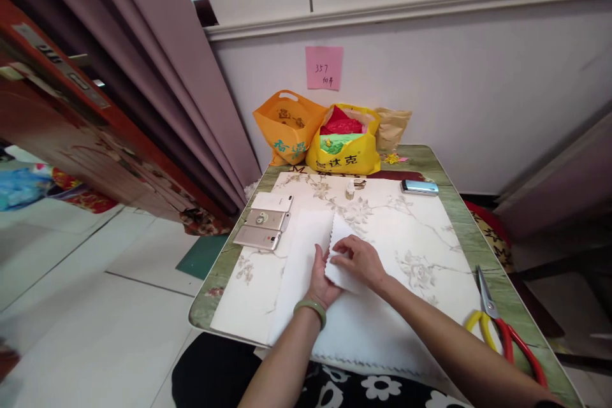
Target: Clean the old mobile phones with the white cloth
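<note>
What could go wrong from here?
The scissors lie at the right edge of the table near the right arm; a nudge could drop them. The phones sit by the left edge; dragging the big white sheet might shove them off. The white piece between left hand and right hand may slip.

left hand [321, 279]: grips the lower left edge of the small white piece [340, 233]; green bangle [310, 307] on the wrist.
right hand [362, 259]: fingers pinch the same piece from the right.
small white piece: zigzag-cut edge, held over the large white sheet [306, 248].
large white sheet: flat on the floral sheet [421, 236], which covers the green bench [466, 229].
three phones [262, 223]: side by side at the bench's left edge.
scissors [497, 325]: red and yellow handles, right edge, well apart from both hands.
orange bag [287, 127], yellow bag [344, 140]: touching, at the far end by the wall.
pink note [324, 67]: on the wall above the bags.
</note>
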### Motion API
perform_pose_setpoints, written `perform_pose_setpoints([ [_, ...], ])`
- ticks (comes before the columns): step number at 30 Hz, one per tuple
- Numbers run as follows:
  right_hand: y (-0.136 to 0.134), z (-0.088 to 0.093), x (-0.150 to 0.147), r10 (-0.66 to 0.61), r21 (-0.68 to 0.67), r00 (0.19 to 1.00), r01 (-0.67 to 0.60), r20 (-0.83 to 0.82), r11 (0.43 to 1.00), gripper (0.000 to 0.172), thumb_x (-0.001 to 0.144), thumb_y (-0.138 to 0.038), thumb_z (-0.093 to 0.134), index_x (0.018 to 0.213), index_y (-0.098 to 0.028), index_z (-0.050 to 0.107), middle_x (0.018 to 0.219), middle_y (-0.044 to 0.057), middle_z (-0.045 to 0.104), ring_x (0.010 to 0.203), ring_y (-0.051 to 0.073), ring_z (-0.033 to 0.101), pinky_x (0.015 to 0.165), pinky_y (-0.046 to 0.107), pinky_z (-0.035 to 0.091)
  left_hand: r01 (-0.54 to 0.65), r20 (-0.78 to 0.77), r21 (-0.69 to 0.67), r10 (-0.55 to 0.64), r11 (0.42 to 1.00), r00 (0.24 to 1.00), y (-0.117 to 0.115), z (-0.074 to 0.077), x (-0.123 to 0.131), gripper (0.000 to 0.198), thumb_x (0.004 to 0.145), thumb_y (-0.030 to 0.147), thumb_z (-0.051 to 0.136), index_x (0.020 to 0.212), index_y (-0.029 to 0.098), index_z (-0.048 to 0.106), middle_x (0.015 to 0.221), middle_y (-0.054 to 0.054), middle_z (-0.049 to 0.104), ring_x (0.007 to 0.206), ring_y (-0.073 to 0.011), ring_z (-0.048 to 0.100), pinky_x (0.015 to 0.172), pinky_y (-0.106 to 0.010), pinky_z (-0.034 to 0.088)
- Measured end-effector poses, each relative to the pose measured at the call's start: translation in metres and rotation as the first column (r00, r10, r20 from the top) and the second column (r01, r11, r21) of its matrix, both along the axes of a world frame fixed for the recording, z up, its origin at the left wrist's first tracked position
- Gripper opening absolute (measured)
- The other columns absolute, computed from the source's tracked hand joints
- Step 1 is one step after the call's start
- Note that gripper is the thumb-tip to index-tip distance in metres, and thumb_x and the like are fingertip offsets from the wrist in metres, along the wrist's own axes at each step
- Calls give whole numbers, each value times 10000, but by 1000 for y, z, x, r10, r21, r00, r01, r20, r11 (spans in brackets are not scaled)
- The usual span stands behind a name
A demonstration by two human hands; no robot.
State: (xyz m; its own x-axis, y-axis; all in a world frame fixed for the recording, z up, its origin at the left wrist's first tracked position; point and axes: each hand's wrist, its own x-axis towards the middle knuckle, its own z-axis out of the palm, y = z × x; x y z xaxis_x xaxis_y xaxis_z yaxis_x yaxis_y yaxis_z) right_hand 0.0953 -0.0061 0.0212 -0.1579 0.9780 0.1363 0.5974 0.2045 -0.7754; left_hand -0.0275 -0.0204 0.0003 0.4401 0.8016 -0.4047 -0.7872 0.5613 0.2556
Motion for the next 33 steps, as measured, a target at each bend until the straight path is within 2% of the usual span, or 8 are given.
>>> perform_pose_setpoints([
  [4, 27, -7, 9, -188, 74, 982, 188, -4, 979, 170, 823, -412, 623, 829, -245, 656, 791, -1, 625, 677, 152, 571, 651, 278, 427, 12, -16, 65, -11, 998, 1000, 1, 1, 7, 518, 874, 550, 480, 1159, 138, 614, 1073, -123, 696, 1069, -269, 614, 971, -408, 425],
  [7, 28, -9, 11, -284, 130, 958, 278, 28, 952, 187, 846, -418, 597, 850, -236, 642, 822, 11, 626, 709, 164, 571, 656, 286, 414, 36, -45, 78, -32, 996, 998, 0, 3, 7, 530, 873, 564, 470, 1160, 143, 616, 1084, -122, 691, 1065, -268, 614, 966, -406, 427],
  [13, -14, -14, 9, -155, 292, 980, 114, 123, 950, 198, 803, -395, 668, 956, -272, 644, 1042, 27, 630, 987, 218, 546, 885, 357, 357, 22, -25, 36, -21, 999, 999, 1, 4, 3, 533, 845, 599, 491, 1100, 153, 633, 1033, -121, 689, 992, -263, 637, 885, -402, 478],
  [16, -9, -17, 12, -214, 302, 971, 173, 106, 937, 201, 783, -426, 688, 919, -281, 657, 1073, 24, 624, 1031, 230, 530, 922, 380, 322, 26, -29, 41, -25, 999, 999, 2, 3, 3, 532, 855, 589, 482, 1113, 147, 626, 1046, -126, 683, 986, -261, 635, 879, -407, 481],
  [21, 19, -15, 15, -357, 342, 931, 312, 75, 886, 161, 813, -412, 662, 825, -251, 666, 1030, 42, 627, 1013, 234, 530, 910, 387, 312, 17, -20, 93, -15, 996, 1000, 1, 3, 4, 541, 871, 600, 435, 1104, 152, 629, 1085, -125, 677, 1017, -264, 620, 916, -427, 455],
  [25, -2, -14, 11, -278, 409, 955, 213, 106, 887, 122, 836, -380, 655, 848, -260, 669, 1072, 37, 622, 1017, 223, 519, 921, 383, 292, 19, -4, 88, -19, 996, 1000, 0, 4, 2, 548, 867, 605, 439, 1120, 157, 627, 1061, -121, 683, 1013, -264, 622, 915, -424, 452],
  [28, -18, -14, 11, -162, 397, 974, 88, 158, 913, 129, 869, -380, 622, 822, -269, 668, 917, 13, 650, 876, 184, 540, 895, 365, 290, 23, -3, 75, -23, 997, 1000, 1, 4, 3, 531, 870, 583, 456, 1107, 143, 632, 1025, -123, 690, 998, -261, 627, 909, -414, 455],
  [33, 8, -11, 12, -251, 363, 949, 170, 191, 916, 188, 867, -404, 625, 768, -250, 667, 770, 5, 652, 794, 179, 542, 865, 365, 279, 22, -34, 76, -19, 997, 999, 2, 3, 5, 524, 868, 586, 458, 1049, 130, 644, 986, -125, 694, 975, -257, 634, 905, -414, 456],
])
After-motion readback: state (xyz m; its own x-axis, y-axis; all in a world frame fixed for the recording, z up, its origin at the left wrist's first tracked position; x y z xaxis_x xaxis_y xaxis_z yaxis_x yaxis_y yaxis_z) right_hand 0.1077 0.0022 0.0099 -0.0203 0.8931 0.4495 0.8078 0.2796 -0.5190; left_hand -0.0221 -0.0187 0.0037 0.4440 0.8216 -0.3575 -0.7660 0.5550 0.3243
